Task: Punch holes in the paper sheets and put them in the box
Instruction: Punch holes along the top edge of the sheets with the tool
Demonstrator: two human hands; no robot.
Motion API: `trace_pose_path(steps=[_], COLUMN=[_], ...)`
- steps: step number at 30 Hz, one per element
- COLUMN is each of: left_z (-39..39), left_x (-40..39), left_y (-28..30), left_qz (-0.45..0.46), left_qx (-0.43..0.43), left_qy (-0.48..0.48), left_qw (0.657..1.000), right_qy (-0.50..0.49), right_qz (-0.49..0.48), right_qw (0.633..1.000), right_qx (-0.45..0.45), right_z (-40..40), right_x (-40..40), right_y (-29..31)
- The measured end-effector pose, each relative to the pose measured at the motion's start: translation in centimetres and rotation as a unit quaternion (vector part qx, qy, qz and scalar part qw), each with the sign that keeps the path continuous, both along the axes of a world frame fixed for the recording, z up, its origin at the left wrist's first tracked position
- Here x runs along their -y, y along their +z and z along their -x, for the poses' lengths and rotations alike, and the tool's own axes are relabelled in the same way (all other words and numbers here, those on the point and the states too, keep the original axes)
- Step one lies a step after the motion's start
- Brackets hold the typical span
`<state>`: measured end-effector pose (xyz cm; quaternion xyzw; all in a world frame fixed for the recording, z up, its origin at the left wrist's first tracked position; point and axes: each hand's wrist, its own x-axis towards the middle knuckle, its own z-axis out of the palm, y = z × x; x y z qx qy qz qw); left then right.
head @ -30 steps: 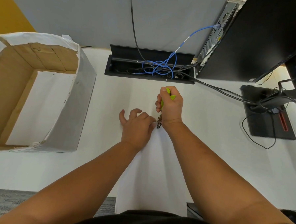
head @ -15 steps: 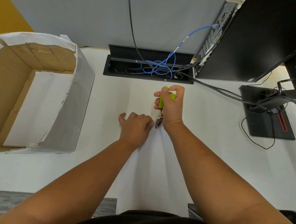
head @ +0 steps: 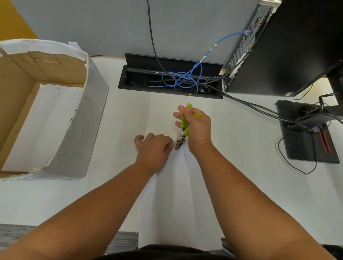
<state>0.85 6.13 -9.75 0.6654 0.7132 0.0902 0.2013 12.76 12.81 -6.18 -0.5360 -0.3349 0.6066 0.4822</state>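
Right grip (head: 196, 127) has loosened on the green hole punch (head: 183, 128), handles spreading after the squeeze; left grip (head: 153, 148) pins the paper (head: 179, 199). Likely one hole is punched.

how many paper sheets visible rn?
2 clearly: one sheet on the desk under the left hand, at the punch held by the right hand; one inside the box. Stacked sheets may hide.
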Motion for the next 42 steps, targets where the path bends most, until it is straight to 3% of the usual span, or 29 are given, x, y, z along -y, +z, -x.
trace_pose_path(steps=[14,19,28,37,42], left_z=[0.2,0.4,0.3,0.3,0.5], left_x=[-0.2,0.1,-0.3,0.2,-0.1], left_y=[0.2,-0.1,0.1,0.3,-0.1], left_qz=[0.039,0.019,0.059,0.033,0.07], left_qx=[0.025,0.035,0.04,0.046,0.049], left_qy=[0.033,0.026,0.07,0.06,0.097], left_qw=[0.998,0.999,0.995,0.997,0.992], right_qy=[0.015,-0.034,0.134,0.045,0.099], right_qz=[0.032,0.067,-0.007,0.05,0.023], right_qw=[0.999,0.996,0.99,0.998,0.995], right_qx=[-0.007,-0.041,-0.031,0.0,-0.023], right_z=[-0.2,-0.5,0.0,0.3,0.1], right_x=[-0.2,-0.5,0.1,-0.5,-0.1], right_y=[0.0,0.0,0.8,0.6,0.7])
